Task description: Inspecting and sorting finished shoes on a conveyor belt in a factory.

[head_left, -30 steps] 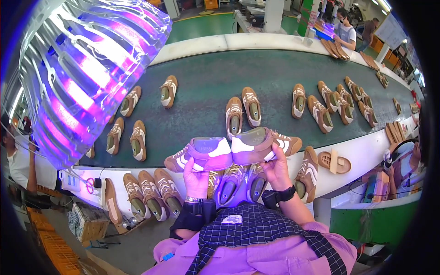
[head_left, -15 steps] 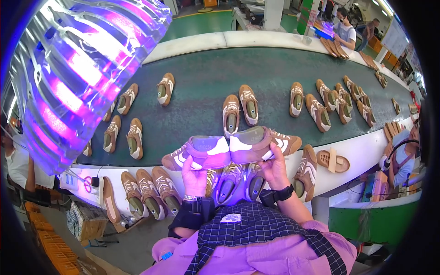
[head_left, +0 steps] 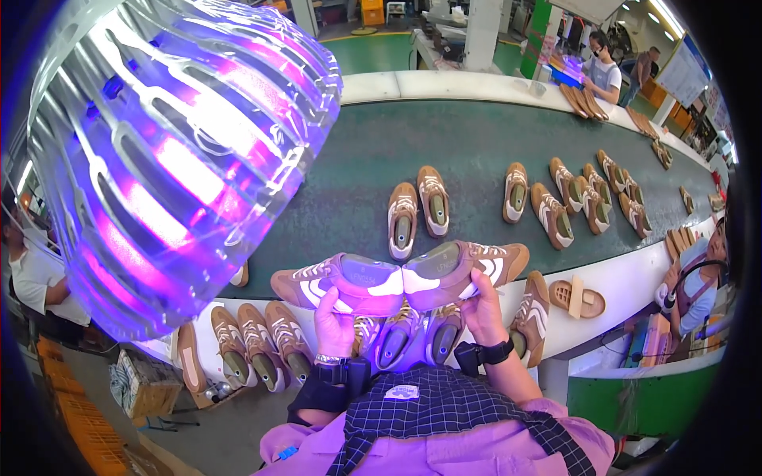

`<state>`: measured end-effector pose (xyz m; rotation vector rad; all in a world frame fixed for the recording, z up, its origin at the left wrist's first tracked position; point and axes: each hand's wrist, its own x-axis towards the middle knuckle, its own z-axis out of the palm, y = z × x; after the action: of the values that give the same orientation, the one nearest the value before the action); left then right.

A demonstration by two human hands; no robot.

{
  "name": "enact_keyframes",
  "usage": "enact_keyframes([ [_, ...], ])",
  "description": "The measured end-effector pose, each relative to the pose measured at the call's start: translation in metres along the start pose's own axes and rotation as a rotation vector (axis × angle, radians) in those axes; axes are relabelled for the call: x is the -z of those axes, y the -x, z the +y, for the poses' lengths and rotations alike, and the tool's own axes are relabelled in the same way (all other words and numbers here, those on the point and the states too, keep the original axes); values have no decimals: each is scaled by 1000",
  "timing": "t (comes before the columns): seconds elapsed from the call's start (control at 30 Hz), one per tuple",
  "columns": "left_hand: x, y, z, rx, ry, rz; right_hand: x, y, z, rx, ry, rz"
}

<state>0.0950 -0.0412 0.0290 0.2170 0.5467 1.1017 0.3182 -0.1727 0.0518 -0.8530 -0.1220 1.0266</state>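
I hold a pair of brown-and-white sneakers heel to heel, toes pointing outward, above the near edge of the bench. My left hand [head_left: 334, 324] is closed on the left sneaker [head_left: 311, 290], thumb against its side. The right sneaker [head_left: 502, 262] is gripped by my right hand [head_left: 483, 308] in the same way. An olive shoe last [head_left: 370, 272] fills the left one, and a similar last [head_left: 436, 266] is in the right. Beneath them, several laced sneakers [head_left: 397, 337] stand in front of me, partly covered by the held pair. Purple light falls on the heels.
A glowing purple lamp in a clear ribbed cover [head_left: 182, 166] blocks the upper left. Several sneakers [head_left: 402, 214] lie on the green conveyor [head_left: 349, 151]. Brown sneakers [head_left: 258, 337] and a sandal-like sole [head_left: 577, 299] rest along the white ledge [head_left: 627, 274]. Other people work nearby.
The view has shifted, so the lamp now covers the sneakers on the conveyor's left. The held pair sits a little lower in the picture, both hands still gripping it.
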Motion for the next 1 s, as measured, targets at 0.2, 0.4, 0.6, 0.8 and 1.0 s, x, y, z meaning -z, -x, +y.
enact_keyframes([
  [0.2,-9,1,-3,-39,-44,34,-1,-5,-3,-5,32,24],
  [0.4,31,-10,3,36,30,48,-10,-8,6,-71,7,11],
  [0.6,60,-70,20,97,118,-136,-14,-8,32,-134,-90,-103],
  [0.8,121,-166,90,59,-199,-86,-9,-14,59,-190,53,-174],
  [1.0,133,-194,92,-15,-1716,415,-53,-23,85,-191,73,-70],
])
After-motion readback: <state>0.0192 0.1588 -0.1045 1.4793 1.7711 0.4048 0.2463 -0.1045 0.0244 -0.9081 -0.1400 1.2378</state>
